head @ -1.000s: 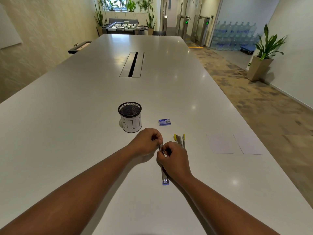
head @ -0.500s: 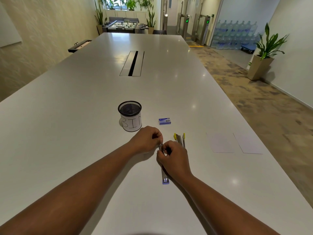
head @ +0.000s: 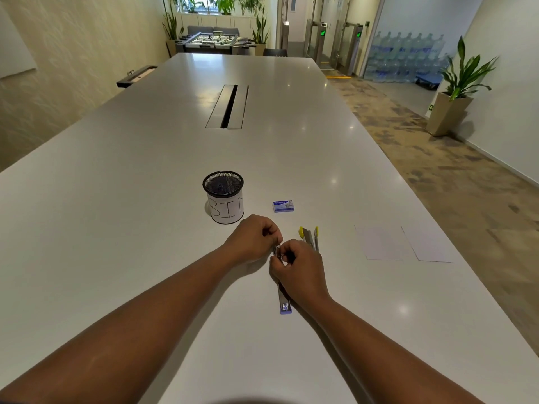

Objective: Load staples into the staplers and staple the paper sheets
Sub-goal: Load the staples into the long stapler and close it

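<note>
A: Did anything move since the picture before?

B: Almost nothing. Both hands stayed at the far end of the purple stapler (head: 283, 301), and the camera only shifted a little. The stapler lay flat and opened out on the white worktop (head: 116, 199), with its near end pointing to the person.

A: How was the left hand (head: 253, 239)?

B: Its fingers were curled and they pinched the far tip of the purple stapler. The right hand (head: 300, 272) was also curled, over the middle of the same stapler, and its fingertips met the left ones at a small shiny metal part. I could not tell if this part was a strip of staples.

A: And beside them?

B: A yellow stapler (head: 309, 237) lay just beside the right hand, on its far right side, also opened. Farther away was a small blue staple box (head: 283, 206), and to the left of it stood a black mesh cup (head: 224, 196) with a paper label reading "BIN". Two paper sheets (head: 402, 243) lay flat to the right, well apart from the hands, one just beside the other.
</note>
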{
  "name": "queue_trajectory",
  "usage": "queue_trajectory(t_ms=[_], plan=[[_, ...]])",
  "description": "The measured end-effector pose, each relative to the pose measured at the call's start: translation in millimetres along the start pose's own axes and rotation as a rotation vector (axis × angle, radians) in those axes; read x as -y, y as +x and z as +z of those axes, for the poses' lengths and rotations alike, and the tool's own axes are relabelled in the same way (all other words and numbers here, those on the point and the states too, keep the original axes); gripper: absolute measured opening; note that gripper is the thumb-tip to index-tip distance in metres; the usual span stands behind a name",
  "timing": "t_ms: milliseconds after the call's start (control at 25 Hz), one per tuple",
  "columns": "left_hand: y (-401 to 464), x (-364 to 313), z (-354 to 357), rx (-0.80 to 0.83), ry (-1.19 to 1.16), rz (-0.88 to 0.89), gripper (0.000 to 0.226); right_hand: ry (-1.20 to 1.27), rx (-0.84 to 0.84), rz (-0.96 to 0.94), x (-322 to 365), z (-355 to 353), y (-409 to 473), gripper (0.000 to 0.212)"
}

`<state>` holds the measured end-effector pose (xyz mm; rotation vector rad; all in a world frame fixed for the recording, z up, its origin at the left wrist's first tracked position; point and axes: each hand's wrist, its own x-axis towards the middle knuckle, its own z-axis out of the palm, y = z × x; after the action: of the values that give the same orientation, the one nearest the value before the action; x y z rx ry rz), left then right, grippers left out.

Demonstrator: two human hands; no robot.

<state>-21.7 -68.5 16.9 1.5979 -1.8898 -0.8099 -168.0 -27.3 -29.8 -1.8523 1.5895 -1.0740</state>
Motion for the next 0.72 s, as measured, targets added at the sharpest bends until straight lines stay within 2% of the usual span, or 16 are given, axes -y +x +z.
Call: queue_trajectory(t_ms=[200,320,480,600,720], plan=[[-1.3,2.5,2.2,0.023,0.014,-0.007,0.026,-0.01,0.003,-0.002,0.1,0.3,-0.4,0.017],[-0.6,4.3,3.7,0.039,0.013,-0.009,0.02,-0.006,-0.001,-0.002,0.1,-0.7,-0.3,0.017],[-3.5,10.4,6.6,-0.037,-0.137,-0.071,0.011,-0.002,0.001,0.0,0.3,-0.1,-1.2,0.018],[-3.7,13.4,2.5,0.009,-0.273,-0.173,0.03,-0.002,-0.008,-0.002,0.1,0.3,-0.8,0.017],[0.2,10.7,-1.4,0.12,-0.239,-0.225,0.044,-0.015,-0.017,-0.016,-0.3,-0.5,-0.7,0.014]])
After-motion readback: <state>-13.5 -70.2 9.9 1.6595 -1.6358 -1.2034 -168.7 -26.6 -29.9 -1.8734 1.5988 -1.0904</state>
